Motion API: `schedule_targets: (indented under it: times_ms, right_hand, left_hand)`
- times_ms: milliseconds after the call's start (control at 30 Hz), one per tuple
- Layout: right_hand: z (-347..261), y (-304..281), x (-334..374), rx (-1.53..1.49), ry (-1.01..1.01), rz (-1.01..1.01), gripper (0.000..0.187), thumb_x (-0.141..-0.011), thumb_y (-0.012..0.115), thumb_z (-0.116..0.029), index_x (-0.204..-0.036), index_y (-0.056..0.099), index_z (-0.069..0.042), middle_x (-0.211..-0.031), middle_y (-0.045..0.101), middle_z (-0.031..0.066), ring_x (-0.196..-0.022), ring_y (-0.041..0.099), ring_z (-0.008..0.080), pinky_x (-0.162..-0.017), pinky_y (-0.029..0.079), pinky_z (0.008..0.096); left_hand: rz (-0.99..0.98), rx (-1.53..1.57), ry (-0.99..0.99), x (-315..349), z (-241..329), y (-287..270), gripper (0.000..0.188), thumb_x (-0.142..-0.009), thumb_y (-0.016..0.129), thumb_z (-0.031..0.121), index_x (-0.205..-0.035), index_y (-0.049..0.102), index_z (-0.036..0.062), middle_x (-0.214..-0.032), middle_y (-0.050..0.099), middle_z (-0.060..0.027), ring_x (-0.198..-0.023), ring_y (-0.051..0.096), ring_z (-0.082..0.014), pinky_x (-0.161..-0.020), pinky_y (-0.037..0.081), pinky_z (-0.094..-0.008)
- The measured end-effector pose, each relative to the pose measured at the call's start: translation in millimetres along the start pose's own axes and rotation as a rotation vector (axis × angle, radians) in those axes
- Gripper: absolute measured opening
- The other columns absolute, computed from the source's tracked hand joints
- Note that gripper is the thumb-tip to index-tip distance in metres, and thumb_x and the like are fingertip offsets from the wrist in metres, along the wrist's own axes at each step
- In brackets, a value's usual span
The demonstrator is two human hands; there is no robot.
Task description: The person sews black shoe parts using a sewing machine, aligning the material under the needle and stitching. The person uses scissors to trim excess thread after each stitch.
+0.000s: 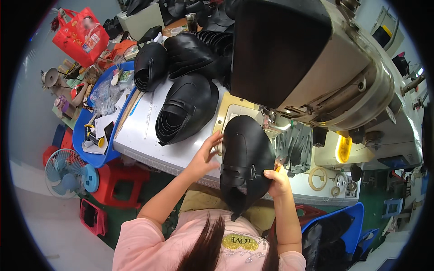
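A black leather shoe upper [246, 147] is held up in front of the sewing machine [307, 58], with a strap and small buckle across its lower part. My right hand [277, 181] grips its right edge, thumb on the front and the other fingers partly behind. A small orange-yellow item shows by those fingers, too small to name. Beside the upper's left edge, my left hand [205, 156] has its fingers apart and holds nothing. The machine's needle area is partly hidden behind the upper.
Nested stacks of black uppers [187, 108] lie on the white table [140, 131] at left. A blue tray [83, 119] of plastic and paper stands past its edge. Dark strips [294, 144] hang near the machine. A blue bin [357, 217] holds black pieces at lower right.
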State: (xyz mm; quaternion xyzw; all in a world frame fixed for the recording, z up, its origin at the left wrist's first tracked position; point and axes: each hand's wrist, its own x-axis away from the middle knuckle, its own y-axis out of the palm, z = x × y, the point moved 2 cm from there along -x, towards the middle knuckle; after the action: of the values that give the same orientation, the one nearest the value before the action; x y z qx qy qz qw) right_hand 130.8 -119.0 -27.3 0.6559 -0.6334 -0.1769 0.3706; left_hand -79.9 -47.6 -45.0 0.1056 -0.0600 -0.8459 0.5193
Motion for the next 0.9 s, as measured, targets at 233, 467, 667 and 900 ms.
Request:
schedule_targets:
  times_ms: [233, 467, 667, 900]
  right_hand:
    - [18.2, -26.5, -4.7, -0.257, -0.039, -0.081, 0.043, -0.054, 0.054, 0.001, -0.097, 0.056, 0.005, -0.092, 0.061, 0.0168, -0.080, 0.062, 0.0276, -0.073, 0.052, 0.0376]
    - [30.2, -36.9, -13.7, -0.401, -0.059, -0.103, 0.045, -0.051, 0.050, 0.002, -0.096, 0.057, 0.004, -0.093, 0.062, 0.0176, -0.084, 0.061, 0.0309, -0.079, 0.050, 0.0419]
    - [36.5, -49.3, -17.8, -0.388, -0.053, -0.118, 0.049, -0.049, 0.048, 0.002, -0.098, 0.056, 0.004, -0.095, 0.061, 0.0182, -0.086, 0.061, 0.0310, -0.080, 0.050, 0.0424]
    - [35.3, -44.5, -24.6, 0.051, -0.217, -0.069, 0.028, -0.074, 0.061, -0.028, -0.072, 0.050, -0.002, -0.083, 0.058, 0.0134, -0.049, 0.041, 0.0109, -0.045, 0.037, 0.0208]
  left_hand:
    - [-0.193, 0.848, -0.441, 31.6, -19.5, -3.4, 0.050, -0.080, 0.060, 0.023, -0.121, 0.040, 0.0009, -0.117, 0.050, -0.0121, -0.104, 0.053, -0.0225, -0.086, 0.045, -0.0366]
    - [-0.195, 0.860, -0.446, 19.6, -16.6, 0.0, 0.042, -0.081, 0.059, 0.019, -0.115, 0.046, -0.0012, -0.110, 0.055, -0.0134, -0.099, 0.056, -0.0228, -0.087, 0.045, -0.0362]
    - [-0.231, 0.782, -0.379, 20.4, -14.3, -5.6, 0.039, -0.081, 0.059, 0.016, -0.114, 0.047, -0.0008, -0.109, 0.056, -0.0129, -0.095, 0.058, -0.0216, -0.084, 0.047, -0.0343]
    - [-0.141, 0.654, -0.230, 24.9, 9.9, -39.5, 0.052, -0.072, 0.069, 0.019, -0.114, 0.047, -0.0037, -0.108, 0.056, -0.0123, -0.095, 0.058, -0.0204, -0.083, 0.047, -0.0327]
